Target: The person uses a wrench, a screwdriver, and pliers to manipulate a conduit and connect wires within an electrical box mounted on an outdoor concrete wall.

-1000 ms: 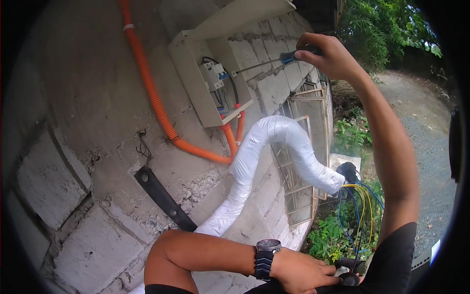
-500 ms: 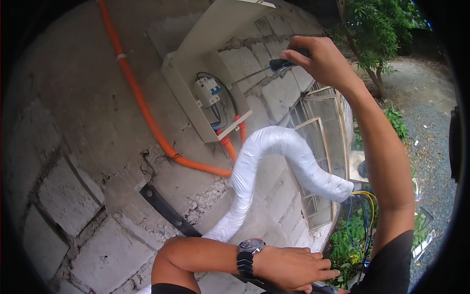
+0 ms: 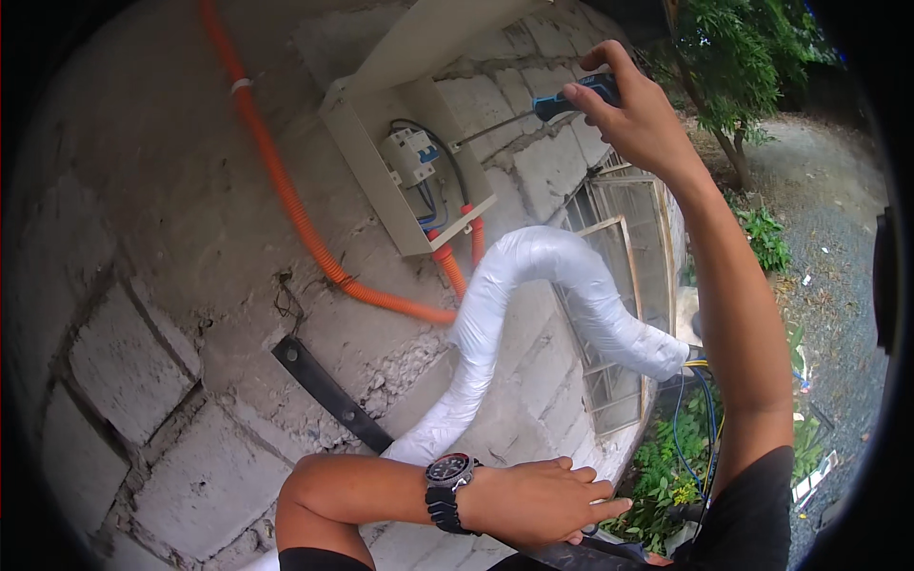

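1-handed, gripping a screwdriver in right hand, with fingers clamped on its handle, near an open box; extending left hand, with fingers apart.

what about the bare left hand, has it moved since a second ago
Yes, the left hand has shifted leftward in view, nearer the flat black wall-mounted bar.

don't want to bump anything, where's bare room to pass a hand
Bare wall lies between the orange conduit and the box, and left of that conduit. Crowded: below the box, near the white-wrapped pipe, and rightward, where the right hand holds a screwdriver.
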Available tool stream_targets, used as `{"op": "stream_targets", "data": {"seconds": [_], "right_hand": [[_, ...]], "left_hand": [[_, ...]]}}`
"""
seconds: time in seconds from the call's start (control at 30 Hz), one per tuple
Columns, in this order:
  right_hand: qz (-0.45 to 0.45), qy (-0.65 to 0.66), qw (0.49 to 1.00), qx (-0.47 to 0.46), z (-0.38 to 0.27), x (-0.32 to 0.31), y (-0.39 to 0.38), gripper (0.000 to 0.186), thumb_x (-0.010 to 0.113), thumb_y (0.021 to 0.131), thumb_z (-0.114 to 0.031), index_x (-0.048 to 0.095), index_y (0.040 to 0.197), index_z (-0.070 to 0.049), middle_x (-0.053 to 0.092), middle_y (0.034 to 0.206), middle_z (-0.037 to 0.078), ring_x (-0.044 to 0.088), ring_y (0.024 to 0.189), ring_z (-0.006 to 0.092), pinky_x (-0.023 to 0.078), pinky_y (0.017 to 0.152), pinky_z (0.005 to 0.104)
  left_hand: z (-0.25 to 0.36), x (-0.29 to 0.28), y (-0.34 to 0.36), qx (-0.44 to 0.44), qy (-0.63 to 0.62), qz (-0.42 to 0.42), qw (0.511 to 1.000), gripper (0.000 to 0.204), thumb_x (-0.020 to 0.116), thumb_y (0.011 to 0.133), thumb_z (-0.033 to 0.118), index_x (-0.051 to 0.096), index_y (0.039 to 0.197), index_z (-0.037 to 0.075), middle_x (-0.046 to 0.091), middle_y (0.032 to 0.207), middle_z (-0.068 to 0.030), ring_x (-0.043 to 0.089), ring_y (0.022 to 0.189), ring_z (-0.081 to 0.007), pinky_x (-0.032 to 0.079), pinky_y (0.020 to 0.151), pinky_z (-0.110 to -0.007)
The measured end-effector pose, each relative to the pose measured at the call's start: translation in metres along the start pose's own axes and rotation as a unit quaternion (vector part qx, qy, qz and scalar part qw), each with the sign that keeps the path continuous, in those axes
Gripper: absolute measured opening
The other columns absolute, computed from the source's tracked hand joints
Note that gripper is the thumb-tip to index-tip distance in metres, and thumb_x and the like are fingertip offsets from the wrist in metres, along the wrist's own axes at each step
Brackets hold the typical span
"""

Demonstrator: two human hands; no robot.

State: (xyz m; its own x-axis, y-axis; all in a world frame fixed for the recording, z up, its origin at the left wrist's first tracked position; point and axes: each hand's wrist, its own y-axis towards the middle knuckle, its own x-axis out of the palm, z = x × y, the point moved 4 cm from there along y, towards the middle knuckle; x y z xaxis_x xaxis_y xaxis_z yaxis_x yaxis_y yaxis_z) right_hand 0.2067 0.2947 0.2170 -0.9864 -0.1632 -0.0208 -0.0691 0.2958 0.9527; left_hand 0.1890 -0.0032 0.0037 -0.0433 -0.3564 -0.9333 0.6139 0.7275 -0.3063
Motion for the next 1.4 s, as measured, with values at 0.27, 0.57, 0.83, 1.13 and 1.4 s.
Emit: {"op": "stream_targets", "data": {"seconds": [0.27, 0.57, 0.83, 1.13, 1.4], "right_hand": [[0.039, 0.068, 0.994, 0.073, -0.013, 0.007, -0.014, 0.037, 0.076, 0.096, -0.028, 0.057, 0.121, -0.007, 0.069, 0.085, 0.009, 0.068, 0.074, 0.0166, 0.054, 0.069, 0.0338], [0.031, 0.103, 0.988, 0.113, -0.004, 0.008, -0.018, 0.037, 0.071, 0.099, -0.022, 0.053, 0.128, -0.008, 0.070, 0.105, 0.015, 0.070, 0.089, 0.0174, 0.054, 0.075, 0.0302], [0.025, 0.290, 0.957, -0.007, 0.006, 0.013, -0.017, 0.047, 0.074, 0.096, -0.031, 0.051, 0.130, -0.007, 0.070, 0.111, 0.015, 0.071, 0.097, 0.0267, 0.055, 0.085, 0.0387], [0.117, 0.248, 0.959, -0.066, 0.025, 0.016, -0.017, 0.050, 0.078, 0.095, -0.039, 0.055, 0.126, -0.008, 0.072, 0.093, 0.012, 0.071, 0.083, 0.0214, 0.055, 0.075, 0.0372], [0.127, 0.146, 0.981, -0.004, 0.015, 0.019, -0.011, 0.059, 0.081, 0.091, -0.045, 0.055, 0.127, -0.007, 0.072, 0.086, 0.008, 0.071, 0.076, 0.0183, 0.056, 0.071, 0.0346]], "left_hand": [[0.009, -0.076, -0.036, -0.108, 0.076, 0.009, 0.991, 0.047, 0.058, 0.104, 0.027, 0.050, 0.143, 0.000, 0.061, 0.129, -0.0127, 0.059, 0.116, -0.0290, 0.047, 0.096, -0.042], [-0.114, -0.140, -0.134, -0.521, 0.236, 0.146, 0.807, 0.020, 0.063, 0.096, 0.015, 0.068, 0.108, 0.000, 0.071, 0.105, -0.0199, 0.066, 0.104, -0.0403, 0.053, 0.085, -0.051], [-0.164, -0.121, -0.128, -0.504, 0.339, 0.236, 0.758, 0.021, 0.063, 0.091, 0.019, 0.067, 0.101, 0.001, 0.071, 0.102, -0.0217, 0.067, 0.100, -0.0412, 0.054, 0.085, -0.052], [-0.165, -0.118, -0.119, -0.485, 0.340, 0.251, 0.766, 0.021, 0.064, 0.090, 0.016, 0.067, 0.105, 0.002, 0.070, 0.102, -0.0186, 0.068, 0.100, -0.0410, 0.055, 0.085, -0.052], [-0.158, -0.120, -0.118, -0.487, 0.332, 0.231, 0.774, 0.021, 0.064, 0.090, 0.014, 0.067, 0.108, 0.003, 0.070, 0.103, -0.0187, 0.068, 0.099, -0.0412, 0.055, 0.085, -0.052]]}}
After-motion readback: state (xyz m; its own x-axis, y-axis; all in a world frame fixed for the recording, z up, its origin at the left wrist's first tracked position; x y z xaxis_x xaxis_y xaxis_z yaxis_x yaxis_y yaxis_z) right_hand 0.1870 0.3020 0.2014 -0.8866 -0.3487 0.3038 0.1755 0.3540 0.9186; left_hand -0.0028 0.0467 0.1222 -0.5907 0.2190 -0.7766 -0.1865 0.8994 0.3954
